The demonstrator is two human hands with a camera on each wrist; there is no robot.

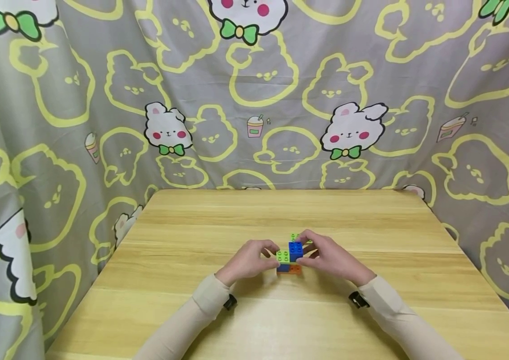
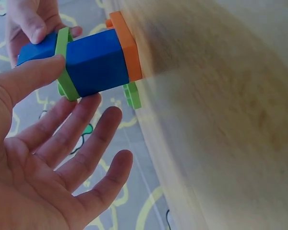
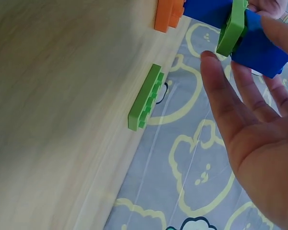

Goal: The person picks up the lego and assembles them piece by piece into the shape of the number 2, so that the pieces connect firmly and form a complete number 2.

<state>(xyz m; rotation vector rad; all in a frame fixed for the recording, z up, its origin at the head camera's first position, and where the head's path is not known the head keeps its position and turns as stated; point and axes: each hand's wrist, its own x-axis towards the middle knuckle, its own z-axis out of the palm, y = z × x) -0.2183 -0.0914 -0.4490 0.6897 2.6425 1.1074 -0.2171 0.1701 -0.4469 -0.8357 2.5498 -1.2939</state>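
On the table, toy building bricks form a small stack. An orange plate (image 2: pixel 127 48) lies lowest, with a blue brick (image 2: pixel 97 62) on it and a flat green plate (image 1: pixel 282 256) above that. The upper blue brick (image 1: pixel 295 251) sits at the right of the green plate. My left hand (image 1: pixel 249 259) pinches the green plate by its edge between thumb and fingertips, its other fingers spread. From the right, my right hand (image 1: pixel 333 256) grips the upper blue brick between thumb and fingers, as the right wrist view shows.
A loose green plate (image 3: pixel 146 98) lies studs up on the table, just behind the stack. The wooden table (image 1: pixel 254 215) ends at a patterned curtain (image 1: pixel 290 115) at the back and sides. Both sleeved forearms reach in from the front edge.
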